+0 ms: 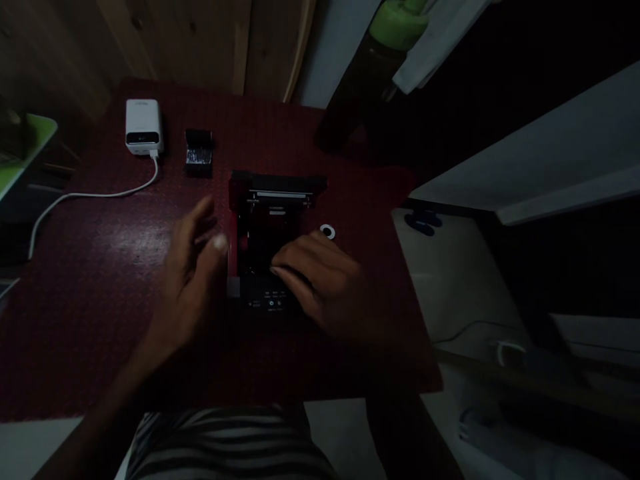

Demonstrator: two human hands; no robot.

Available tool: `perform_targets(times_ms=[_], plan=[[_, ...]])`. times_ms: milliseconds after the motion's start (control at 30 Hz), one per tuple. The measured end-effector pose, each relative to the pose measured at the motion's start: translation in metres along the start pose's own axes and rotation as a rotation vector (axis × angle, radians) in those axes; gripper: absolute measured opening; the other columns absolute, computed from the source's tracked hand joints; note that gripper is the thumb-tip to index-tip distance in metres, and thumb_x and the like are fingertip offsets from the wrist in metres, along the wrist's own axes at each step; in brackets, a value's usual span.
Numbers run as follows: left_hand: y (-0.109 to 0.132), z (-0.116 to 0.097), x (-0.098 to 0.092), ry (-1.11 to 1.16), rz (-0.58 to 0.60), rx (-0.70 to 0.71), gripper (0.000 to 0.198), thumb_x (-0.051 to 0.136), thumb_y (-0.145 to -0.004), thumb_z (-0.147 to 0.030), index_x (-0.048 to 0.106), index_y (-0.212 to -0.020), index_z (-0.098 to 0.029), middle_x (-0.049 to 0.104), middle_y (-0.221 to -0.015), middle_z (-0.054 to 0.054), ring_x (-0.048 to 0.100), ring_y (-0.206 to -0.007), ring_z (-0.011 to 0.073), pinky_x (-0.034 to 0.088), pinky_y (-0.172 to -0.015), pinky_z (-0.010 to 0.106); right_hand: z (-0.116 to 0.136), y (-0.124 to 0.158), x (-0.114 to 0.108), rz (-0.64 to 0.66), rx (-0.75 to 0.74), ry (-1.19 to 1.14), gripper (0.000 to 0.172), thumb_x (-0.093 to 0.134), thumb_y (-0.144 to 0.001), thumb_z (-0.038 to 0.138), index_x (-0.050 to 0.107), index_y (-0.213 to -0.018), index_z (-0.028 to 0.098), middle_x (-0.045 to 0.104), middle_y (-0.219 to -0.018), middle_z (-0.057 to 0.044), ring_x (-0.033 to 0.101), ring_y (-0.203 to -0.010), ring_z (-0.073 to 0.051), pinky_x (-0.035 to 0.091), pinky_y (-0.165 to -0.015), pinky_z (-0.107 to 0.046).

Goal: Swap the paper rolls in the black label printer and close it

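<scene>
A red and black device that looks like a small printer [265, 293] sits on the table with its lid [280, 183] raised at the back. My right hand [320, 277] reaches over its right side, with thumb and fingertips pinched together inside the opening. What they hold, if anything, is too dark to tell. Just left of the device hovers my left hand [195, 260], fingers apart and holding nothing. A small white ring [327, 231] with a dark centre lies beyond my right knuckles.
On the red patterned table cover [125, 300], a white power bank [143, 123] with a white cable [110, 194] lies at the back left. A black ribbon-like roll [199, 153] is beside it. A tall bottle [370, 73] with a green cap stands at the back right.
</scene>
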State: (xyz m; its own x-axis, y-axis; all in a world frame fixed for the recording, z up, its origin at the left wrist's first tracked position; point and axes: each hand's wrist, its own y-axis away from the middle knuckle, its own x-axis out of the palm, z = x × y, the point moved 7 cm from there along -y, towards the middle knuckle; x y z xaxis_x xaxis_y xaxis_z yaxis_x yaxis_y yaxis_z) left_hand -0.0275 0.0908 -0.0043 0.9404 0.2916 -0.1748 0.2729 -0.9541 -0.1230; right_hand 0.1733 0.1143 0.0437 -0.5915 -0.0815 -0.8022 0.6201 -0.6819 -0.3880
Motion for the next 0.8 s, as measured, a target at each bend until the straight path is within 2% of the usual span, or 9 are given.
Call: perform_targets(times_ms=[100, 133, 200, 267, 333, 433, 533, 633, 800], plan=[[-0.046, -0.013, 0.005, 0.014, -0.010, 0.122, 0.071, 0.068, -0.112, -0.073, 0.068, -0.162, -0.023, 0.064, -0.173, 0.012, 0.060, -0.160, 0.0391, 0.048, -0.132, 0.057, 0.006, 0.010, 0.003, -0.109, 0.015, 0.054, 0.028, 0.061, -0.118, 0.013, 0.079, -0.099, 0.023, 0.079, -0.094, -0.004, 0.071, -0.089, -0.021, 0.061, -0.089, -0.040], [-0.059, -0.016, 0.010, 0.012, 0.014, 0.135, 0.064, 0.067, -0.113, -0.069, 0.073, -0.154, -0.020, 0.070, -0.165, 0.010, 0.063, -0.155, 0.0376, 0.051, -0.127, 0.054, 0.007, 0.014, 0.005, -0.140, 0.014, 0.077, 0.029, 0.061, -0.118, 0.012, 0.080, -0.099, 0.023, 0.079, -0.093, -0.005, 0.071, -0.089, -0.021, 0.062, -0.088, -0.040], [-0.076, -0.017, 0.018, 0.058, 0.029, 0.111, 0.052, 0.056, -0.121, -0.059, 0.084, -0.123, -0.015, 0.084, -0.129, 0.006, 0.074, -0.135, 0.0322, 0.057, -0.114, 0.048, 0.010, 0.020, 0.007, -0.191, 0.014, 0.130, 0.029, 0.062, -0.116, 0.008, 0.081, -0.099, 0.023, 0.081, -0.094, -0.005, 0.071, -0.089, -0.022, 0.063, -0.087, -0.040], [-0.080, -0.019, 0.023, 0.102, 0.013, 0.090, 0.046, 0.057, -0.120, -0.049, 0.081, -0.098, -0.018, 0.082, -0.103, 0.002, 0.078, -0.125, 0.0283, 0.058, -0.110, 0.046, 0.013, 0.027, 0.007, -0.230, 0.001, 0.177, 0.030, 0.064, -0.113, 0.005, 0.083, -0.100, 0.025, 0.083, -0.096, -0.005, 0.073, -0.089, -0.022, 0.064, -0.086, -0.038], [-0.072, -0.020, 0.024, 0.127, 0.000, 0.087, 0.037, 0.067, -0.115, -0.042, 0.076, -0.086, -0.021, 0.081, -0.103, 0.001, 0.075, -0.134, 0.0282, 0.056, -0.119, 0.047, 0.017, 0.033, 0.004, -0.261, -0.008, 0.232, 0.029, 0.068, -0.111, 0.004, 0.084, -0.102, 0.027, 0.087, -0.106, -0.006, 0.077, -0.098, -0.023, 0.066, -0.089, -0.039], [-0.047, -0.013, 0.019, 0.088, -0.008, 0.044, 0.015, 0.080, -0.103, -0.037, 0.084, -0.103, -0.023, 0.081, -0.141, 0.004, 0.062, -0.158, 0.0337, 0.048, -0.135, 0.053, 0.022, 0.040, 0.000, -0.290, 0.003, 0.331, 0.024, 0.076, -0.108, 0.006, 0.083, -0.106, 0.028, 0.088, -0.136, -0.009, 0.079, -0.129, -0.028, 0.066, -0.107, -0.045], [-0.019, 0.008, 0.012, 0.089, -0.013, -0.114, 0.062, 0.088, -0.092, -0.037, 0.074, -0.152, -0.031, 0.069, -0.169, 0.007, 0.056, -0.166, 0.0405, 0.053, -0.133, 0.059, 0.023, 0.041, -0.001, -0.300, 0.042, 0.336, 0.020, 0.075, -0.110, 0.010, 0.082, -0.102, 0.027, 0.085, -0.149, -0.011, 0.078, -0.143, -0.031, 0.063, -0.115, -0.049], [0.003, 0.026, 0.014, 0.125, 0.051, -0.257, 0.080, 0.091, -0.090, -0.041, 0.066, -0.165, -0.030, 0.063, -0.176, 0.012, 0.057, -0.166, 0.0442, 0.060, -0.127, 0.059, 0.020, 0.042, 0.001, -0.275, 0.065, 0.251, 0.025, 0.068, -0.113, 0.010, 0.083, -0.103, 0.027, 0.091, -0.138, -0.007, 0.086, -0.130, -0.028, 0.064, -0.109, -0.046], [0.018, 0.030, 0.021, 0.224, 0.138, -0.350, 0.072, 0.084, -0.100, -0.047, 0.066, -0.168, -0.032, 0.069, -0.171, 0.011, 0.066, -0.158, 0.0425, 0.063, -0.124, 0.057, 0.019, 0.043, 0.004, -0.225, 0.090, 0.228, 0.024, 0.066, -0.114, 0.010, 0.084, -0.107, 0.024, 0.092, -0.134, -0.007, 0.088, -0.128, -0.026, 0.063, -0.112, -0.043]])
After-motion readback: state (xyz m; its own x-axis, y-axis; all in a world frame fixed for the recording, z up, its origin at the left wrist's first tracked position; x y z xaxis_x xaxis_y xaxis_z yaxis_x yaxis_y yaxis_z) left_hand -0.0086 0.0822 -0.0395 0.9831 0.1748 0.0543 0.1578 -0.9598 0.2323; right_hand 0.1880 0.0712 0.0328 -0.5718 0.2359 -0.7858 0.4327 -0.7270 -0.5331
